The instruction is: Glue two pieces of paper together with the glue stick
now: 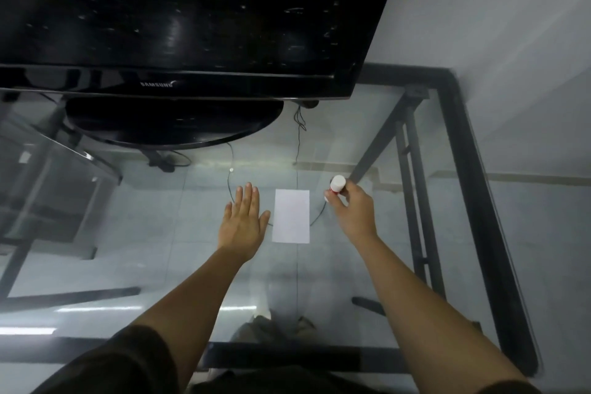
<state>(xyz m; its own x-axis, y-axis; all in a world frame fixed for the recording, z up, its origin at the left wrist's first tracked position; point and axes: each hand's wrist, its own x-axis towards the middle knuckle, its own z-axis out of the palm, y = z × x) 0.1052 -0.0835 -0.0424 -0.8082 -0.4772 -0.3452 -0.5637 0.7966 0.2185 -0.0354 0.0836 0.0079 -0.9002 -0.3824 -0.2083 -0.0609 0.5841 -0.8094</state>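
the paper point(291, 216) lies flat on the glass counter point(351, 265) between the hands; whether it is one sheet or two stacked cannot be told. the right hand point(350, 206) grips the capped glue stick point(336, 185) just beside it. the left hand point(243, 217) rests spread flat, holding nothing. judging by this, gluing is either finished or not begun; next comes uncapping or setting down.

Counted on the glass table point(367, 265): two hands, one paper, one glue stick, one television.

Seen: one white paper point(291, 216) between left hand point(243, 222) and right hand point(353, 205); one glue stick point(336, 185) in the right; one television point(179, 19) beyond both.
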